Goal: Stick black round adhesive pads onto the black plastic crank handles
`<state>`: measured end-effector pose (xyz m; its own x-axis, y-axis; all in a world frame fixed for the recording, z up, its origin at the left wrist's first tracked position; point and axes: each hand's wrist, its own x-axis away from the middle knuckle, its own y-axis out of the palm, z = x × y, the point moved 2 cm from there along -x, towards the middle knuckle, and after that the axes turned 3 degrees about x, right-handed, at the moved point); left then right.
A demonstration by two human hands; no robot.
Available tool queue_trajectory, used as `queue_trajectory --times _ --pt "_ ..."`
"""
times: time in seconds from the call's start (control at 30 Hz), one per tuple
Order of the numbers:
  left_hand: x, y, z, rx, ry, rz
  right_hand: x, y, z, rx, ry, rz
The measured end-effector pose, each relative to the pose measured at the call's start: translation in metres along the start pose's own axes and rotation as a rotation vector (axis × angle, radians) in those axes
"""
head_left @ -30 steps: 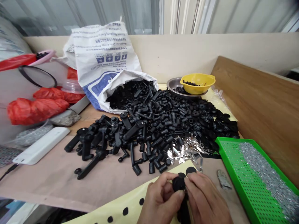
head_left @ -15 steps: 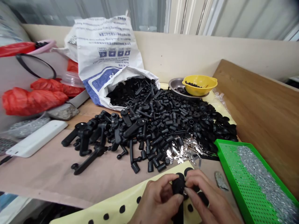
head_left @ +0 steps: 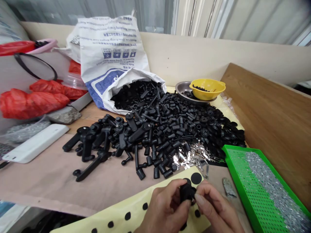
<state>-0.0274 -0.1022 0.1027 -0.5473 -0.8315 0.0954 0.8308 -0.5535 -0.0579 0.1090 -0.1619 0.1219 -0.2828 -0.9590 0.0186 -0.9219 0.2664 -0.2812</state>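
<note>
At the bottom centre, my left hand (head_left: pixel 165 208) and my right hand (head_left: pixel 216 210) meet over a yellow sheet (head_left: pixel 131 215) dotted with black round stickers. Both are closed on a small black plastic part (head_left: pixel 186 192) pinched between their fingertips. Its lower end is hidden between my palms. Just beyond my fingers a black round sticker (head_left: pixel 196 178) lies on the sheet's far corner. A big heap of black plastic parts (head_left: pixel 167 126) spreads across the table ahead, with long black handles (head_left: pixel 92 155) at its left edge.
A green perforated tray (head_left: pixel 245 181) with small silver bits stands at right. Shiny metal clips (head_left: pixel 191 157) lie by the heap. A white sack (head_left: pixel 109 55), yellow bowl (head_left: pixel 207 87) in a steel dish, red bags (head_left: pixel 31 102), a white box (head_left: pixel 34 147) and a wooden side board (head_left: pixel 272 110) surround the table.
My hands have stayed together on the black part and turned it a little. The view drifted slightly, and more of the dotted yellow sheet shows at the bottom.
</note>
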Motion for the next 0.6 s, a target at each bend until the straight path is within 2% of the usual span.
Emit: queue_trajectory --times 0.17,0.23,0.33,0.4,0.5,0.6 --pt "0.002 -0.001 -0.001 0.054 -0.022 -0.004 -0.004 -0.001 -0.004 -0.009 -0.059 0.028" --pt "0.002 -0.001 0.0 0.062 -0.027 -0.007 -0.004 -0.001 -0.003 -0.072 -0.002 -0.005" --pt "0.002 -0.001 -0.001 0.059 -0.033 -0.011 -0.002 -0.002 0.001 -0.196 0.161 -0.138" --pt "0.002 0.0 -0.003 0.061 -0.035 -0.017 -0.001 -0.003 0.004 -0.243 0.216 -0.193" --pt "0.003 0.0 -0.004 0.067 -0.036 -0.036 -0.002 -0.006 0.006 -0.239 0.174 -0.154" --pt "0.003 0.0 -0.004 0.067 -0.048 -0.062 -0.004 -0.008 0.005 -0.201 0.119 -0.2"
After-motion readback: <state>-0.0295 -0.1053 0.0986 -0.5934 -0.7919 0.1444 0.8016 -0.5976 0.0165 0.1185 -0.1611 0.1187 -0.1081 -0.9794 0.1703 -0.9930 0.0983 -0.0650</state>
